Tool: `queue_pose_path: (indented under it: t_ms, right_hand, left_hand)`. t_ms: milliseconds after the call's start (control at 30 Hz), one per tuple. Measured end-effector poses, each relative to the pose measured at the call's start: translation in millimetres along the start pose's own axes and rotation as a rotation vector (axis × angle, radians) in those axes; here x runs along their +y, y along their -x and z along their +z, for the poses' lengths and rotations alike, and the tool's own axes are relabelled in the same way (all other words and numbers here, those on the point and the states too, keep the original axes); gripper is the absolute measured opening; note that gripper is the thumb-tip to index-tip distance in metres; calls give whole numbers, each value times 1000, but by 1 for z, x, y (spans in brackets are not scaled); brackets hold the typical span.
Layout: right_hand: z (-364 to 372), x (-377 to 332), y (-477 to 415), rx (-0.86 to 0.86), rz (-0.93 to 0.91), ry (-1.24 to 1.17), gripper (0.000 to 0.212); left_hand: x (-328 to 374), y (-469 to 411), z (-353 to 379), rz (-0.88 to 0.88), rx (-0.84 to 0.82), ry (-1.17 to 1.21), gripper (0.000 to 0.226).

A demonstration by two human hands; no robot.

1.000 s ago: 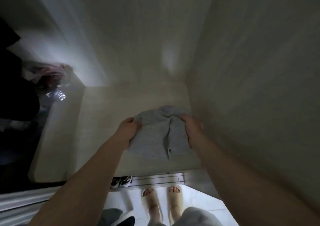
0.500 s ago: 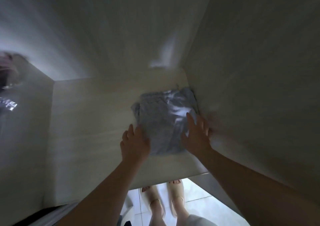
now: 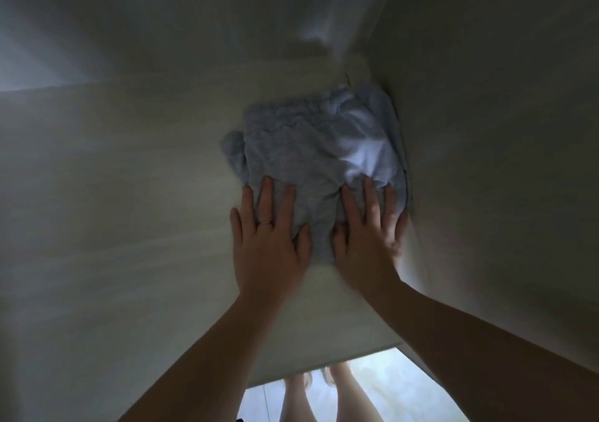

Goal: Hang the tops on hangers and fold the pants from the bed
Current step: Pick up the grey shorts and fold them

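Note:
A folded pair of grey pants point(image 3: 311, 149) lies on a pale wooden shelf point(image 3: 146, 211), pushed into the right back corner against the side wall. My left hand point(image 3: 269, 237) lies flat with straight fingers on the near left part of the pants. My right hand point(image 3: 369, 230) lies flat on the near right part, its outer edge close to the side wall. The near edge of the pants is hidden under both hands.
The shelf sits inside a wardrobe, with a side panel point(image 3: 502, 162) on the right and a back panel point(image 3: 194, 32) behind. Below the shelf's front edge I see my own legs point(image 3: 324, 395) above a light tiled floor point(image 3: 421, 389).
Both hands gripped the bunched pants a second ago; they have since set them on the shelf, opened flat and slid them deeper toward the right back corner.

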State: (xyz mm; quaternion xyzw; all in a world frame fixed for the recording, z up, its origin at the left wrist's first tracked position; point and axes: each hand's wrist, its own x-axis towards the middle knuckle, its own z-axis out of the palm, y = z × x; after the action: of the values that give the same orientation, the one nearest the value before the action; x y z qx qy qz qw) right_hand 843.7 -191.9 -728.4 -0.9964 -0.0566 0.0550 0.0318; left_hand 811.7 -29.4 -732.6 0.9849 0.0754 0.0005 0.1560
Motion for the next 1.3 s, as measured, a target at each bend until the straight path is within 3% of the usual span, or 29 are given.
queue_pose_path:
  t_ms: [400, 500, 633, 800, 933, 1133, 1300]
  right_hand:
    - [9, -21, -96, 105, 57, 8, 67]
    - [5, -21, -96, 14, 52, 31, 70]
    - [-16, -12, -99, -220, 1, 42, 66]
    - [-61, 0, -59, -368, -72, 66, 65]
    - [-98, 3, 5, -391, -96, 79, 66]
    - [-160, 1, 75, -314, -178, 25, 64]
    - [-203, -7, 126, -260, -272, -84, 62]
  left_hand:
    - [-4, -106, 12, -26, 130, -25, 66]
    - [-5, -108, 8, -18, 98, -23, 68]
    - [-10, -104, -8, -36, -96, -17, 71]
    - [-26, -45, -47, -190, -274, -27, 74]
    - [-25, 30, -88, -371, -433, 13, 78]
    - [5, 116, -156, -494, -379, 158, 74]
    - [31, 164, -206, -441, -274, 151, 70]
